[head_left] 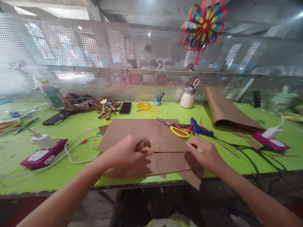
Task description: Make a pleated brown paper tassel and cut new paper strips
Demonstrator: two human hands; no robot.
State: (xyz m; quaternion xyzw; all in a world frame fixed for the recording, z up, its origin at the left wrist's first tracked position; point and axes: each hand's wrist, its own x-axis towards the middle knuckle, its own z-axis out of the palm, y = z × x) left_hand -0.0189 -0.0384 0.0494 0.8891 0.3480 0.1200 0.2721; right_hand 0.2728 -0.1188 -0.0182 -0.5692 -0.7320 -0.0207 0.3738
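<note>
Hand (L) (132, 154) curled over brown paper (134, 128), R hand (206, 154) angled in opp., can't tell either grip's state

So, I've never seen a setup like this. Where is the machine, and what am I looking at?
There's no machine doing the work: these are a person's bare hands, seen by a camera worn on their head, looking forward and down. The left hand and right hand are over brown paper on a green table. Just beyond lie yellow-handled scissors and a blue glue gun; farther back stands a pale flask. Exactly what the fingers hold is too blurred to tell.
</note>
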